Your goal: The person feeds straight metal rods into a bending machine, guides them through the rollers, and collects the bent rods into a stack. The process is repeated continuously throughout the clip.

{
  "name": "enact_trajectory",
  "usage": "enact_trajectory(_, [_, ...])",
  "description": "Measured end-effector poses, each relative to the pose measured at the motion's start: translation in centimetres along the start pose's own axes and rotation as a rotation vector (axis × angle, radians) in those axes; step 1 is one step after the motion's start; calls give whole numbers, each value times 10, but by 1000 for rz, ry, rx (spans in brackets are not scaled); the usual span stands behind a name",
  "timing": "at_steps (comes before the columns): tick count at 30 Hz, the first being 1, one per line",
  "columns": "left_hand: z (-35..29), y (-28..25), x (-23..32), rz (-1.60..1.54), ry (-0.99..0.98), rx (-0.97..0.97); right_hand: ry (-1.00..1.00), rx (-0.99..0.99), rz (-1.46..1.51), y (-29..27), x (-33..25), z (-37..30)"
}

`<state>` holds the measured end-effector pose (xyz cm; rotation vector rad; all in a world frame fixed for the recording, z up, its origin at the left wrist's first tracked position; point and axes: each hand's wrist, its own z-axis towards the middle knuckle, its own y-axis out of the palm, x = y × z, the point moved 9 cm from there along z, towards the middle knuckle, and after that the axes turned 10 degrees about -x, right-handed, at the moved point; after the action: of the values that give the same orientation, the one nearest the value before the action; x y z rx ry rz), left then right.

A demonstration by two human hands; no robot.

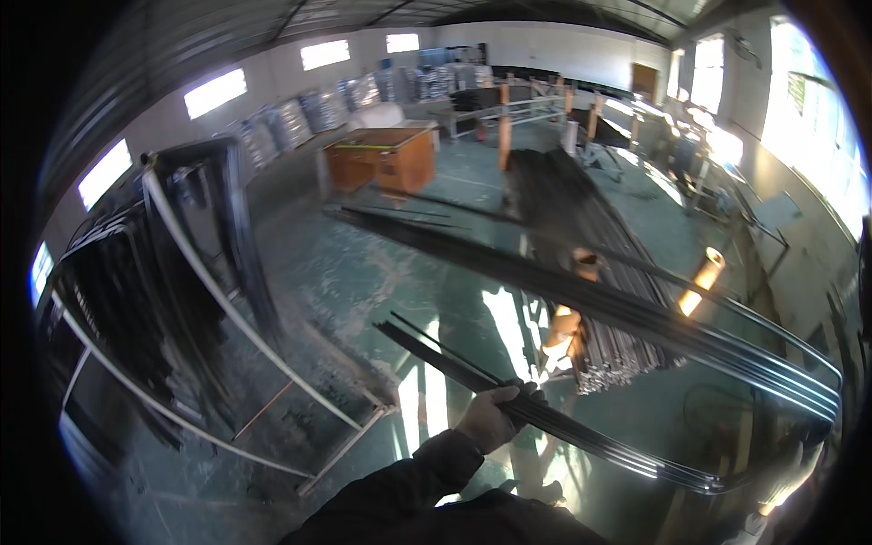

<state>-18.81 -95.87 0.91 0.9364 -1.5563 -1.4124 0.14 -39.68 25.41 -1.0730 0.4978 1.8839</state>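
My left hand (490, 419) is closed around a bundle of thin dark metal rods (595, 442), which slants from the centre down to the lower right. Above it runs a longer bundle of dark rods (509, 263), bending sharply at the right; the two bundles look like legs of the same bent frames, though the joint between them is too dark to make out. At the lower right a blurred, sunlit shape, apparently my right hand (792, 480), is close to the bent ends. Its fingers are smeared, so its grip does not show.
A metal rack (245, 336) hung with dark bent rods stands at left. Beyond the bundles lies a stack of long dark bars (581, 209) between orange-brown posts (702, 280). Farther back are a wooden desk (381, 156) and wrapped stacks (291, 125) along the wall.
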Motion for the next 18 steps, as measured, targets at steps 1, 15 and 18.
enact_trajectory(1, [-24, -33, 20, -82, 58, 126, -367, -125, -326, 64, -53, 4])
enact_trajectory(15, [-202, -127, 250, 571, 461, 622, -1305, -991, 683, 647, -528, -275])
enact_trajectory(18, [-223, -117, 301, 775, 481, 734, -1521, -886, 733, 674, -631, -337])
